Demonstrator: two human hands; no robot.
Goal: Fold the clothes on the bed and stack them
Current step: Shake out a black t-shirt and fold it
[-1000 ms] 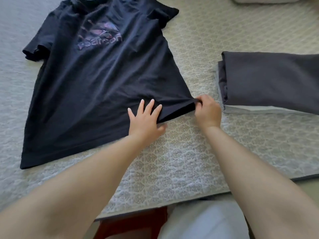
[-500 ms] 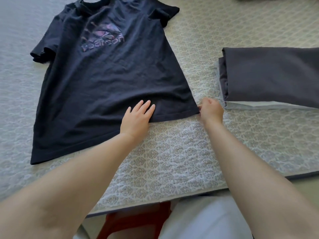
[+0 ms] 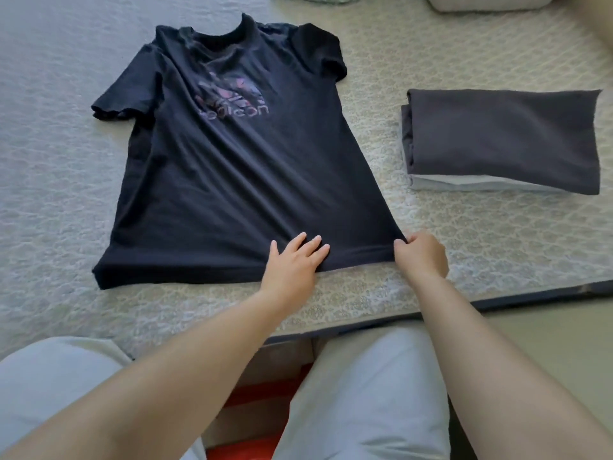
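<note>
Right hand point(image 3: 422, 254) grip pinching T-shirt point(image 3: 238, 167) hem

Home bedroom indicated: bed point(image 3: 464, 61) covered with quilted patterned bedspread, pillow point(image 3: 481, 3) seen at far edge, T-shirt point(image 3: 232, 167) laid flat, folded clothes stack point(image 3: 504, 141) placed beside it.

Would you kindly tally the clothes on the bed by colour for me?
Black T-shirt, spread flat: 1
Dark grey folded garment, top of stack: 1
Light grey folded garment, under it: 1
Total: 3
</note>
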